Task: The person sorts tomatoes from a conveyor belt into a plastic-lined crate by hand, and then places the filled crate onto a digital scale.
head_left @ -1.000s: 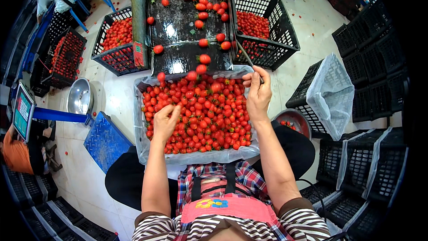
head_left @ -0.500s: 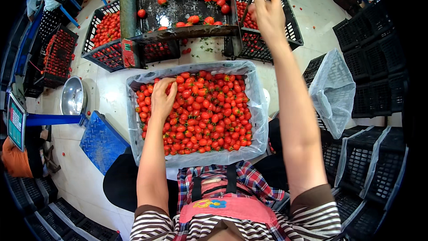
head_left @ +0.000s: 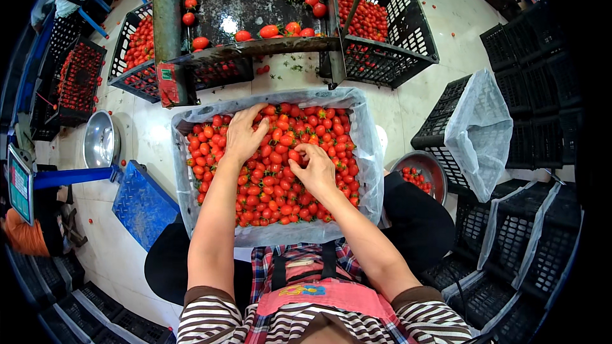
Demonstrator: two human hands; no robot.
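In front of me stands a crate lined with translucent plastic (head_left: 371, 175), filled with red cherry tomatoes (head_left: 280, 194), some with green stalks. My left hand (head_left: 244, 135) lies on the tomatoes in the far left part of the crate. Its thumb is apart from the fingers, whose tips dip partly out of sight, and no tomato shows in its grasp. Right of it, over the middle of the heap, my right hand (head_left: 316, 169) is curled, with thumb and forefinger closed on one cherry tomato (head_left: 294, 155).
Beyond the crate is a dark metal sorting chute (head_left: 255, 9) with loose tomatoes. Black crates of tomatoes flank it on the left (head_left: 137, 79) and right (head_left: 408, 51). A steel bowl (head_left: 102, 140) and blue scale platform (head_left: 143, 204) lie left; a tomato bowl (head_left: 440, 175) and lined crate (head_left: 478, 127) right.
My right hand has come back from beside the chute down to the tomatoes in the lined crate. My left hand has shifted slightly right, and its fingers have spread. The bowl at right is now uncovered.
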